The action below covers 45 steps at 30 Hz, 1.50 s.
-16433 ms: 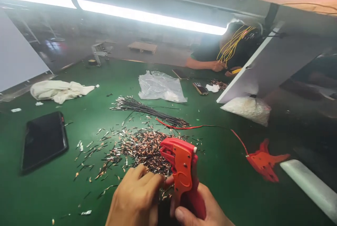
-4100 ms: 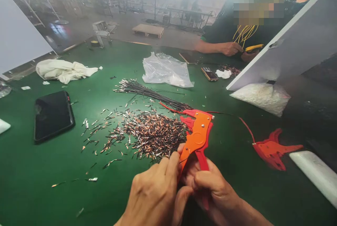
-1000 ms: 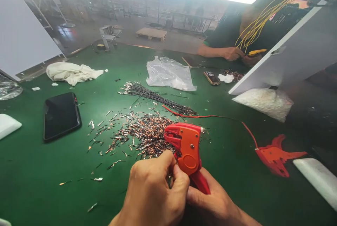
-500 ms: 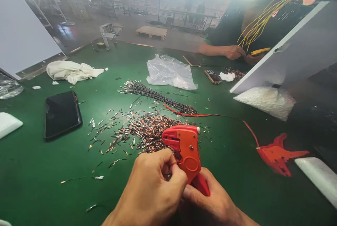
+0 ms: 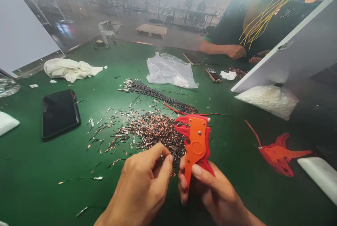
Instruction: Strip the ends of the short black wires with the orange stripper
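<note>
My right hand point(image 5: 210, 191) grips the handles of an orange and red wire stripper point(image 5: 195, 141), held upright with its jaws facing left above the table. My left hand point(image 5: 143, 187) sits just left of the tool, thumb and fingers pinched together on something too small to make out. Right in front of both hands lies a heap of short copper and black wire offcuts point(image 5: 150, 131) on the green table point(image 5: 39, 170). Behind the heap is a bundle of long black wires point(image 5: 155, 94) and a red wire point(image 5: 179, 111).
A black phone point(image 5: 60, 112) lies at the left, a white cloth point(image 5: 70, 70) further back. A clear plastic bag point(image 5: 170, 71), a second red stripper point(image 5: 279, 152), a bag of white parts point(image 5: 267, 99) and a slanted white board point(image 5: 286, 43) stand to the right. Another person's hands point(image 5: 237, 51) work with yellow wires opposite.
The stripper has swung upright and moved slightly right, its handles spread. My left hand has drawn back from the jaws and now pinches apart from the tool.
</note>
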Tool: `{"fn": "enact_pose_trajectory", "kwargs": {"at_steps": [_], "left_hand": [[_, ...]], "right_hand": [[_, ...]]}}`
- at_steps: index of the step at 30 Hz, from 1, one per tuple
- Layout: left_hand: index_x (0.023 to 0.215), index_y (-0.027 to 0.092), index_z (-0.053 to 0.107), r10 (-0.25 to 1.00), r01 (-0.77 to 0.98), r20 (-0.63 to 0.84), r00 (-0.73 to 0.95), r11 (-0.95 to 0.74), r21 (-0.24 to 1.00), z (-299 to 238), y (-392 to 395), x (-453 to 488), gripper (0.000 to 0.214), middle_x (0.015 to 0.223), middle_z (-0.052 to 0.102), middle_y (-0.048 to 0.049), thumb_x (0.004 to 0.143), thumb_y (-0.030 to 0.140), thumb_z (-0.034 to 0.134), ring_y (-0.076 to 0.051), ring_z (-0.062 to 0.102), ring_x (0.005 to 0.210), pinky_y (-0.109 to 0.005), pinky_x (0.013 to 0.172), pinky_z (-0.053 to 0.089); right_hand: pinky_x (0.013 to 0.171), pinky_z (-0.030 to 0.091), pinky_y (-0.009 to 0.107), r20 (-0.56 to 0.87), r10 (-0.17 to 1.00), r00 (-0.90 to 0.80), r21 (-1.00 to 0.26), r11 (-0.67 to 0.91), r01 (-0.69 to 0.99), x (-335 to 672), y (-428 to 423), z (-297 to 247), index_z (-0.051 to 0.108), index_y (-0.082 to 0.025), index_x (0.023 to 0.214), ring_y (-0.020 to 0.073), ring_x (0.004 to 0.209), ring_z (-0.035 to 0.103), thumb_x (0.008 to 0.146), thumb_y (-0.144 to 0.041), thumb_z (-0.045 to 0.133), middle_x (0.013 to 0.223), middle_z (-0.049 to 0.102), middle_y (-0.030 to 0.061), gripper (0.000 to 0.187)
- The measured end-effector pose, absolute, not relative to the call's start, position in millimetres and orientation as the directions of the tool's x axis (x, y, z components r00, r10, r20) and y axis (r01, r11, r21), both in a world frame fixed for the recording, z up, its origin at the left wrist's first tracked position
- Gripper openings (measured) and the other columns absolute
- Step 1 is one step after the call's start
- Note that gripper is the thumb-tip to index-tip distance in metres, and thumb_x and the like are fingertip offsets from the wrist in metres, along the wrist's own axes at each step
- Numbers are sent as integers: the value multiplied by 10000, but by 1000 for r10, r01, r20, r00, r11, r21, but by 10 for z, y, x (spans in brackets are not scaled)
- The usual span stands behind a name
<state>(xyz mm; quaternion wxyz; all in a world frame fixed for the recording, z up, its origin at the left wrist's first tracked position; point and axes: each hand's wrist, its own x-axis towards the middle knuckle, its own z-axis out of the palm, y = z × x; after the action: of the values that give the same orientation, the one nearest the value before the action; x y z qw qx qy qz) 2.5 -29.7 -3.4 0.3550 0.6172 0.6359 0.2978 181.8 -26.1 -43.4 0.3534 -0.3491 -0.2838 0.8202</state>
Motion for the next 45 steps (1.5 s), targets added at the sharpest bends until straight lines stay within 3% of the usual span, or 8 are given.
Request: {"fn": "enact_pose_trajectory", "kwargs": {"at_steps": [4, 8, 19, 24, 30, 33, 37, 45], "left_hand": [[804, 241, 676, 956, 593, 211, -207, -49, 804, -44, -272, -76, 151, 732, 686, 47, 912, 240, 571, -120, 611, 652, -201, 618, 447], [841, 245, 688, 928, 601, 286, -237, -91, 794, -37, -266, -143, 116, 788, 717, 51, 912, 204, 607, -114, 639, 707, -188, 664, 474], [864, 177, 668, 923, 538, 234, 305, -370, 758, -215, -348, 97, 246, 740, 713, -4, 931, 58, 464, -128, 655, 646, -212, 608, 505], [903, 157, 656, 902, 565, 190, 389, -396, 724, -247, -374, 156, 250, 766, 708, -41, 928, 61, 426, -163, 659, 663, -251, 613, 536], [873, 174, 636, 874, 562, 324, 362, -482, 672, -194, -373, 117, 246, 746, 686, -13, 902, 26, 442, -126, 642, 639, -203, 578, 498], [822, 195, 669, 919, 563, 361, 158, -385, 731, -109, -338, 53, 187, 691, 672, 24, 887, 76, 541, -96, 619, 599, -171, 580, 483], [815, 246, 742, 942, 398, 167, -293, -39, 916, 24, -270, -75, 73, 746, 738, 45, 830, 213, 679, -93, 650, 631, -150, 590, 495], [668, 208, 732, 972, 230, -68, -224, 120, 966, 115, -206, -258, 156, 605, 627, 35, 765, 329, 710, -97, 522, 558, -185, 515, 401]], "right_hand": [[596, 549, 310, -319, 704, -634, -573, -676, -463, 1957, -146, -475, 674, -137, 993, 181, 624, 671, 857, -385, 680, 744, 693, 57, 283], [570, 556, 294, -281, 621, -732, -596, -710, -374, 2049, -104, -566, 672, -120, 1003, 208, 644, 717, 849, -344, 688, 766, 723, 89, 272], [700, 508, 301, -233, 868, -439, -833, -412, -371, 1862, -126, -417, 650, -197, 983, 168, 751, 587, 807, -387, 791, 857, 626, 18, 295], [721, 479, 291, -279, 874, -398, -886, -394, -244, 1911, -158, -449, 655, -208, 980, 168, 771, 543, 828, -430, 766, 855, 596, 7, 291], [695, 475, 290, -249, 869, -428, -828, -420, -372, 1895, -165, -379, 612, -190, 937, 147, 699, 554, 830, -338, 753, 771, 592, -14, 231], [648, 504, 291, -198, 820, -537, -777, -465, -424, 1936, -124, -406, 613, -179, 971, 154, 684, 615, 824, -307, 756, 791, 634, 2, 243], [649, 532, 299, -131, 682, -719, -737, -552, -390, 2005, -108, -541, 618, -161, 1011, 203, 758, 718, 857, -289, 743, 835, 700, 52, 237], [660, 514, 275, -142, 591, -794, -687, -636, -351, 1993, -219, -611, 616, -126, 994, 137, 677, 650, 845, -275, 768, 781, 650, 37, 260]]}}
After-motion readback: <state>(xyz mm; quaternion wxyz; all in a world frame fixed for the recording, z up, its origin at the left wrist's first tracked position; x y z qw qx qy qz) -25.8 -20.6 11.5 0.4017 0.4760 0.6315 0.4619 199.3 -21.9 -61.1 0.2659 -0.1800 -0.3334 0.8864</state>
